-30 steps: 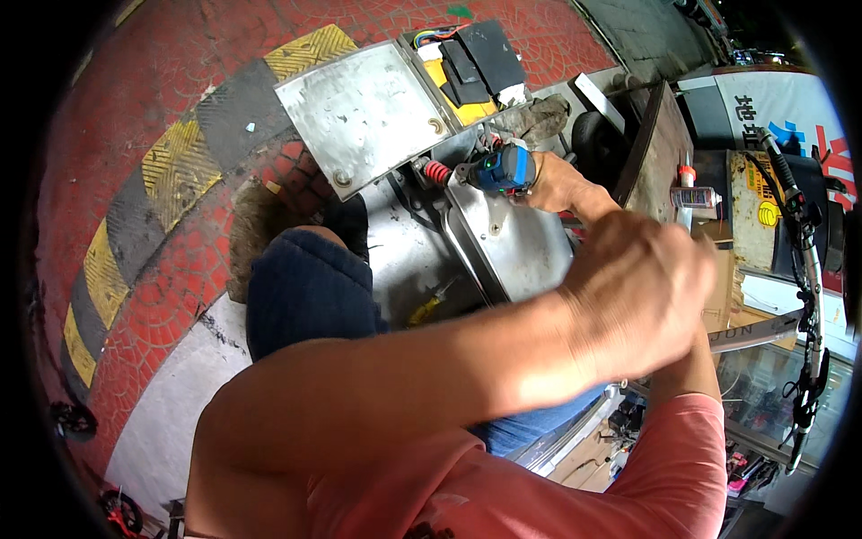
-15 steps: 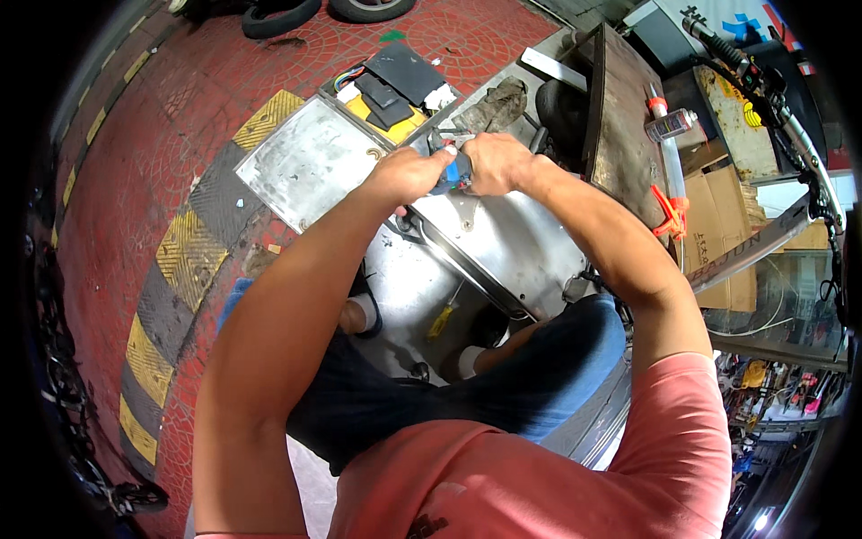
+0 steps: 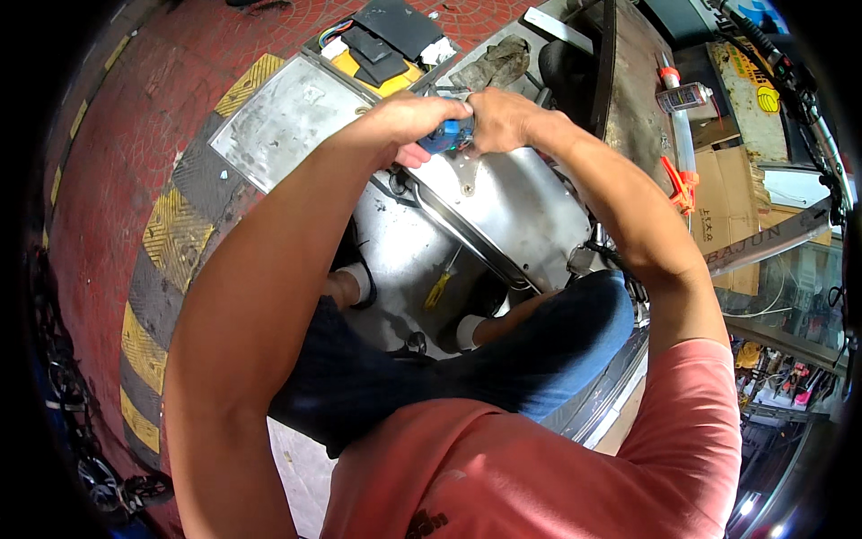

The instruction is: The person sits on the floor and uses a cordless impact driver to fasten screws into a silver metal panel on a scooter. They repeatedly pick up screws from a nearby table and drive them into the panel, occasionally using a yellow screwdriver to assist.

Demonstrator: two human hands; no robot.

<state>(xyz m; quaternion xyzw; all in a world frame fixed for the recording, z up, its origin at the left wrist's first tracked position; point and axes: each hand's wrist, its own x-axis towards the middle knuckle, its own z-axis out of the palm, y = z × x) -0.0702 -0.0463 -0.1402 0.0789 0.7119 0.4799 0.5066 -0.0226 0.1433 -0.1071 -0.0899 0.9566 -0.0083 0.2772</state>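
Note:
Out in front, my left hand (image 3: 406,124) is closed on a small blue and dark object (image 3: 442,139), its thumb stretched over the top. My right hand (image 3: 501,119) is curled into a fist against the right side of that object. What lies inside its fingers is hidden, and the object's kind does not show. Beneath both hands is a bare metal panel (image 3: 521,216) with a bent metal rail (image 3: 449,225) along its near left edge. A screwdriver with a yellow handle (image 3: 437,290) lies on the metal floor between my feet.
An opened metal lid (image 3: 287,117) lies left of an open compartment with dark boxes, a yellow piece (image 3: 391,83) and wires. A crumpled cloth (image 3: 492,65) sits behind my hands. At the right are a worn board (image 3: 633,108), a spray can (image 3: 684,97) and a cardboard box (image 3: 725,198).
The view has shifted slightly, and both hands appear a little higher in it. My left fingers have loosened and spread somewhat beneath the blue object; my right fist stays closed.

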